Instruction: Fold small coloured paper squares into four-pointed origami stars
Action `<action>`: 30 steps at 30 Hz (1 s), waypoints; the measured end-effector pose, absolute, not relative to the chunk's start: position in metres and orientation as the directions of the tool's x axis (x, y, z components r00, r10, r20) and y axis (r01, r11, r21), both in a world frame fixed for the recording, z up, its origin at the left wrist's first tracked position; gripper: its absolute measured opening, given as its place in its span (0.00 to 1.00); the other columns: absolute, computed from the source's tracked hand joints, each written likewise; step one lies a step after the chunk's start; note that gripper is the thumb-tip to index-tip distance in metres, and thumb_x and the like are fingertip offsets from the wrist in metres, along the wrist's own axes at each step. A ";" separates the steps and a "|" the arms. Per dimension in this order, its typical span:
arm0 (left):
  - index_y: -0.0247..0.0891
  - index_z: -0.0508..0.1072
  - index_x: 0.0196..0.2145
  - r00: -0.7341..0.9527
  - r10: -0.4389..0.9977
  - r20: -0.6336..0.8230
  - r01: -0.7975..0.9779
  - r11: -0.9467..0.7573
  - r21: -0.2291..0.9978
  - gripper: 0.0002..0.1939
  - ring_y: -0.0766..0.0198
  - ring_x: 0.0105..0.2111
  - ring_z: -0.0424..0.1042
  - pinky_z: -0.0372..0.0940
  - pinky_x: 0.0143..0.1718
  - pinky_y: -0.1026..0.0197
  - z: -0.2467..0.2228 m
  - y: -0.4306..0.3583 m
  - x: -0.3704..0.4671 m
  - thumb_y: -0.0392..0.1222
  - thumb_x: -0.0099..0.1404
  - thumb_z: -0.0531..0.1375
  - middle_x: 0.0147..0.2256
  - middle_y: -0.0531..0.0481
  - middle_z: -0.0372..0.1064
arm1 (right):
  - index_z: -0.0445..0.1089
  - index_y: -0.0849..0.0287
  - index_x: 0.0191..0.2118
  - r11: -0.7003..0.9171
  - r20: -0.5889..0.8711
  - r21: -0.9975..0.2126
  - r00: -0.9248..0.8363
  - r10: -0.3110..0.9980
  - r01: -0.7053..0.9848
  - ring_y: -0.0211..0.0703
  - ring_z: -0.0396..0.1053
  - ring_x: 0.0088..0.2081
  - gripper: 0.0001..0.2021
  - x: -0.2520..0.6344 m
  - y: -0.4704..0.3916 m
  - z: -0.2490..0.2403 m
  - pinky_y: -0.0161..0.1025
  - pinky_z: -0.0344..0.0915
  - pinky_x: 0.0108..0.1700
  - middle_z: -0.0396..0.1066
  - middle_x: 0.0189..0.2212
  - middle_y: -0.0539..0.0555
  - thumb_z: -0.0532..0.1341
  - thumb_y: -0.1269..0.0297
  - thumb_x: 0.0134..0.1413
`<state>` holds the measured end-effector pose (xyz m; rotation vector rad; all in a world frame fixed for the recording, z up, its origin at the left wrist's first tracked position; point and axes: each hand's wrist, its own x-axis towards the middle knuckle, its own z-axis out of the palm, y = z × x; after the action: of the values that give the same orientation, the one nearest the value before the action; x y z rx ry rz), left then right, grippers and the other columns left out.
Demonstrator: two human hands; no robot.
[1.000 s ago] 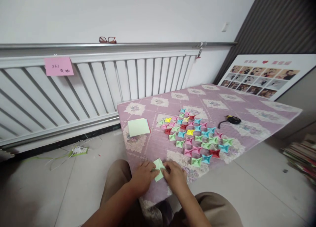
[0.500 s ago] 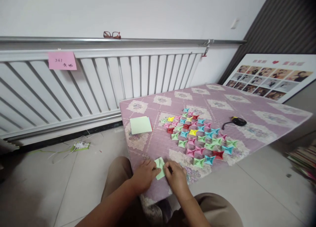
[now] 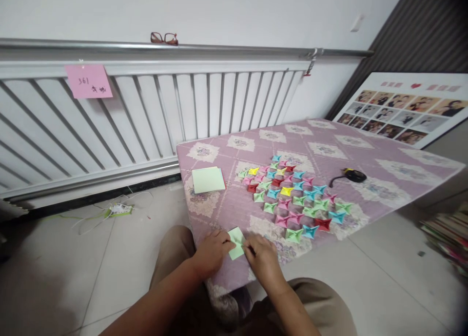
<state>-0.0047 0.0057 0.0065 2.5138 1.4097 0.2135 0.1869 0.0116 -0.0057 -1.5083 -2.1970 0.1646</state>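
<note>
A small piece of light green paper (image 3: pixel 236 240), creased, lies on the tablecloth (image 3: pixel 234 277) near the table's front corner. My left hand (image 3: pixel 213 250) grips its left edge, with the thumb on the paper's face. At the opposite edge, my right hand (image 3: pixel 260 252) pinches the paper between thumb and curled fingers. Beyond my right hand stand several rows of folded paper shapes in green, pink, blue, red and yellow, a green folded shape (image 3: pixel 294 235) among the nearest. A stack of paper sheets (image 3: pixel 208 180), pale green on top, rests at the table's left side.
A black coiled cable or tape (image 3: pixel 354 175) lies at the table's right. Behind the table runs a white radiator (image 3: pixel 204 102) with a pink note (image 3: pixel 88 81); glasses (image 3: pixel 164 38) sit on the pipe. A photo board (image 3: pixel 405 109) leans at the far right. A power strip (image 3: pixel 120 209) with cords is on the floor.
The paper between my hands now shows more of its face, lying more open. Both hands keep their hold, with slight finger shifts. The camera view has tilted a little downward.
</note>
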 end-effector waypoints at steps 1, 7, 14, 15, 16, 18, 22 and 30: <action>0.46 0.71 0.44 0.519 0.855 0.008 0.816 -0.499 0.291 0.11 0.60 0.44 0.60 0.54 0.45 0.57 0.005 0.006 -0.005 0.40 0.70 0.50 0.42 0.52 0.65 | 0.69 0.56 0.28 0.406 0.311 -0.336 -0.307 0.899 0.849 0.43 0.65 0.35 0.06 0.188 0.011 -0.006 0.39 0.52 0.39 0.69 0.29 0.50 0.56 0.69 0.55; 0.44 0.67 0.50 0.482 0.876 0.029 0.828 -0.466 0.312 0.15 0.60 0.46 0.59 0.54 0.49 0.58 0.001 0.005 -0.006 0.35 0.69 0.48 0.47 0.50 0.64 | 0.70 0.56 0.30 0.516 0.307 -0.241 -0.440 0.844 0.822 0.43 0.62 0.35 0.07 0.194 0.011 -0.009 0.40 0.52 0.40 0.68 0.29 0.52 0.57 0.68 0.58; 0.50 0.65 0.54 0.524 0.851 -0.019 0.821 -0.499 0.279 0.17 0.59 0.45 0.60 0.56 0.46 0.57 0.003 0.006 -0.006 0.38 0.69 0.49 0.44 0.50 0.63 | 0.70 0.55 0.34 0.599 0.317 -0.115 -0.542 0.778 0.792 0.43 0.61 0.37 0.06 0.198 0.008 -0.005 0.40 0.53 0.42 0.69 0.32 0.52 0.57 0.71 0.58; 0.50 0.65 0.53 0.526 0.851 -0.018 0.820 -0.501 0.277 0.17 0.58 0.45 0.60 0.55 0.46 0.57 0.003 0.006 -0.007 0.38 0.69 0.49 0.44 0.50 0.63 | 0.70 0.55 0.34 0.605 0.316 -0.111 -0.549 0.774 0.789 0.43 0.61 0.37 0.06 0.198 0.007 -0.004 0.40 0.53 0.42 0.69 0.32 0.52 0.57 0.71 0.58; 0.50 0.66 0.53 0.528 0.849 -0.013 0.818 -0.504 0.277 0.17 0.58 0.45 0.60 0.55 0.46 0.57 0.002 0.006 -0.007 0.38 0.69 0.49 0.44 0.50 0.63 | 0.70 0.55 0.35 0.609 0.312 -0.108 -0.555 0.771 0.786 0.43 0.61 0.38 0.06 0.198 0.007 -0.004 0.40 0.53 0.43 0.69 0.33 0.52 0.57 0.72 0.59; 0.49 0.66 0.52 0.532 0.847 0.002 0.814 -0.512 0.275 0.16 0.58 0.44 0.60 0.55 0.45 0.57 0.002 0.006 -0.007 0.38 0.69 0.49 0.44 0.51 0.63 | 0.70 0.54 0.36 0.613 0.298 -0.105 -0.563 0.771 0.783 0.43 0.61 0.38 0.06 0.199 0.007 -0.003 0.41 0.53 0.44 0.69 0.33 0.52 0.57 0.71 0.59; 0.49 0.66 0.51 0.538 0.843 0.014 0.813 -0.523 0.256 0.16 0.59 0.43 0.60 0.55 0.44 0.57 0.000 0.006 -0.007 0.38 0.69 0.50 0.43 0.51 0.63 | 0.71 0.54 0.39 0.624 0.274 -0.101 -0.582 0.766 0.774 0.44 0.62 0.40 0.07 0.200 0.007 -0.002 0.41 0.53 0.46 0.70 0.34 0.52 0.57 0.71 0.59; 0.48 0.65 0.52 0.555 0.832 0.000 0.809 -0.541 0.229 0.16 0.58 0.44 0.60 0.56 0.44 0.57 0.000 0.007 -0.007 0.38 0.69 0.50 0.44 0.50 0.63 | 0.71 0.54 0.40 0.626 0.239 -0.097 -0.592 0.769 0.774 0.44 0.61 0.39 0.07 0.199 0.004 0.005 0.41 0.53 0.47 0.70 0.34 0.51 0.60 0.72 0.57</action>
<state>-0.0069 0.0070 0.0005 2.5870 1.3830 0.1608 0.1992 0.0044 0.0052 -1.2564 -2.5927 -0.0250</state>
